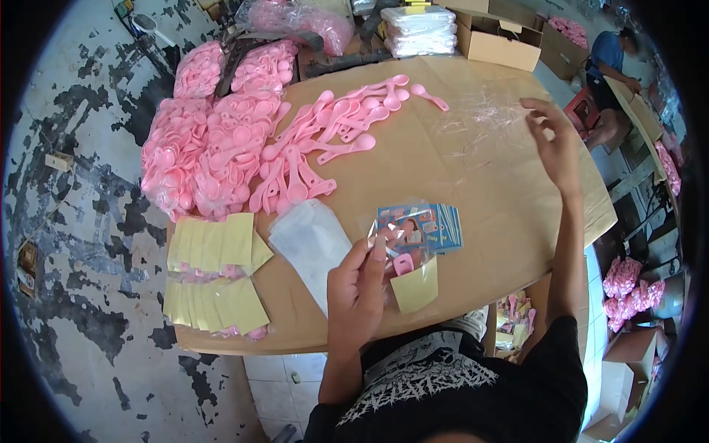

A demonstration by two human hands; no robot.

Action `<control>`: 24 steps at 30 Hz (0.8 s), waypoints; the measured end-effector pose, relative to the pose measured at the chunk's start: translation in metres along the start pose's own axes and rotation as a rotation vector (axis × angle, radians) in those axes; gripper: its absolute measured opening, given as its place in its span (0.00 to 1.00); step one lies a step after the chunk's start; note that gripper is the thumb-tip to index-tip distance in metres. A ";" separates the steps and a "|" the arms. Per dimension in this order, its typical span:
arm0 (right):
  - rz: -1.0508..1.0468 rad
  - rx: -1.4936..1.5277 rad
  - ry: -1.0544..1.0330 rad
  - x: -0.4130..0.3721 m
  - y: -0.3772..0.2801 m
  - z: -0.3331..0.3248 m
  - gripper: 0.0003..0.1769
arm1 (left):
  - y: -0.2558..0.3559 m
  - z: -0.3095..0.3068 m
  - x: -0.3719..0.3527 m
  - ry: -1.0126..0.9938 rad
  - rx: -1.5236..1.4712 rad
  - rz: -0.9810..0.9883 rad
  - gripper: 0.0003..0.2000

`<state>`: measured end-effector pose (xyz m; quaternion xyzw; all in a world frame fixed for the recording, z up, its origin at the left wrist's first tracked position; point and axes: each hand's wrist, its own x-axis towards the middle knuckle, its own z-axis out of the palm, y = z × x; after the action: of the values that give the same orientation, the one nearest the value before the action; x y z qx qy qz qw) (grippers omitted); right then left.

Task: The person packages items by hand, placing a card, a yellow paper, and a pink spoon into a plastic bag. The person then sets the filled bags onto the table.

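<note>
My left hand (358,289) is closed on a small clear plastic bag (399,229) above the front of the table. A pink measuring spoon (403,264) shows through the bag, and a yellow card (415,286) hangs at its lower end. Just behind is a stack of blue printed cards (449,227). My right hand (555,144) is raised over the table's right side, fingers apart and partly curled, with nothing visible in them. Thin clear plastic strips (484,114) lie scattered beside it. A stack of empty clear bags (314,240) lies left of my left hand.
Loose pink spoons (332,118) are heaped at the back, beside bulging bags of spoons (210,151). Packed yellow-card bags (214,303) lie in rows at front left. An open carton (498,37) stands behind the table. Another person (609,74) sits at far right.
</note>
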<state>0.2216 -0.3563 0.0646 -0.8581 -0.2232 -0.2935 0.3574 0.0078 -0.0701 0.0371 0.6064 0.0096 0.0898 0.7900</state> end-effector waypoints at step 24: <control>0.129 0.938 -0.724 -0.079 -0.114 0.055 0.12 | -0.017 -0.003 -0.002 -0.005 0.001 0.009 0.13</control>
<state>0.1153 -0.2562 0.0357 -0.6659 -0.3843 0.1697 0.6165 0.0077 -0.0715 0.0196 0.6071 0.0048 0.0916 0.7893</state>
